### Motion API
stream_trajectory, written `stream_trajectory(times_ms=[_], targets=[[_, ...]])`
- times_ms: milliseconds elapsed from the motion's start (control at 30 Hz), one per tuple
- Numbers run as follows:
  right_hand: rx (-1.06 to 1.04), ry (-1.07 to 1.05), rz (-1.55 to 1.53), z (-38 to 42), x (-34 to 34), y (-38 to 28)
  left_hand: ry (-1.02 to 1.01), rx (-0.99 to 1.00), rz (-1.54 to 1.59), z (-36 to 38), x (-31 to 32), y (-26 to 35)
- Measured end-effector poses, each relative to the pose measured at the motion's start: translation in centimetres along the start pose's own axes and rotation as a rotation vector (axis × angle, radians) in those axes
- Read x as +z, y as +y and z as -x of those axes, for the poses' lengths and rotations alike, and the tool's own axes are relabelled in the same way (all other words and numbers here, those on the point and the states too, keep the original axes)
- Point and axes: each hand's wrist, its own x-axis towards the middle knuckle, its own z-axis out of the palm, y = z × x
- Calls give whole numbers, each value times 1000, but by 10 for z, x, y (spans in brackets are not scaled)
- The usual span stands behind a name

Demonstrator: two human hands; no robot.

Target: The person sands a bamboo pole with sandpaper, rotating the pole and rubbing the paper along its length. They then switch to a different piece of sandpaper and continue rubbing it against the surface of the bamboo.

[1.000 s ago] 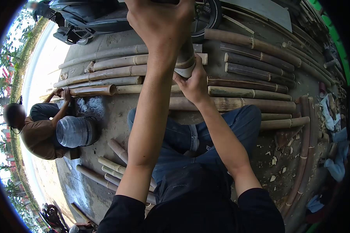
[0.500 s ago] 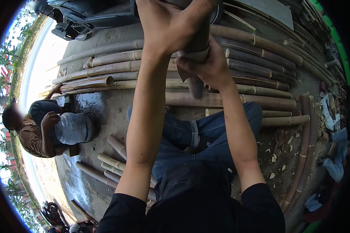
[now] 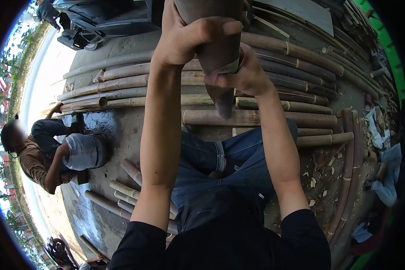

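A thick brownish bamboo pole (image 3: 217, 51) stands upright in front of me and runs out of the top of the view. My left hand (image 3: 184, 38) is wrapped round its upper part, thumb across the front. Lower down, my right hand (image 3: 249, 76) grips the pole together with a thin sheet or strip (image 3: 227, 69) that lies against it. A dark tapering end (image 3: 223, 105) hangs below my right hand, over the bamboo on the ground.
Several bamboo poles (image 3: 301, 119) lie across the ground ahead. At the left a seated person (image 3: 36, 153) has a clear water container (image 3: 83, 151). A vehicle (image 3: 108, 20) stands at upper left. Wood chips (image 3: 312, 182) and cloths (image 3: 384, 191) lie at right.
My left hand and the pole have shifted slightly down in view, with more of the hand showing. The seated person's arm has moved from the container's side to its opening.
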Motion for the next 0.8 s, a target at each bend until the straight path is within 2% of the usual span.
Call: stream_trajectory(times_ms=[33, 100, 167, 233, 267, 300, 333, 367, 433, 467, 533, 667, 733, 800], targets=[[-11, -14, -4, 1, -1, 15, -38, -41, 14, 0, -5, -1], [12, -69, -20, 14, -8, 51, -43, 2, 122, 0, -7, -10], [41, -125, -56, 17, -5, 56, -284, 91, 329, -3, -15, -25], [58, -64, 61, 17, 5, 40, -289, 30, 331, 3, -21, -17], [56, -57, 56, 21, 10, 37, -95, 2, 59, 3, -21, -16], [79, 120, 106, 23, 16, 34, 96, -16, -210, -1, -15, -9], [101, 298, 159, 23, 19, 31, 290, 67, -223, 3, 23, 3], [99, 306, 166, 24, 24, 32, 455, 0, -436, 5, 49, 29], [-107, 478, 259, 26, 41, 38, 474, 150, -305, 14, 67, 28], [-165, 465, 316, 28, 49, 34, 485, 139, -303, 12, 61, 18], [-136, 446, 288, 26, 53, 32, 552, 321, -625, 4, 45, 0], [-139, 397, 331, 11, 41, 28, 543, 268, -615, 7, 47, 5], [-123, 356, 332, 11, 42, 27, 461, 261, -591, 4, 37, 5], [-57, 381, 210, 17, 50, 28, 443, 222, -544, 5, 32, 6]])
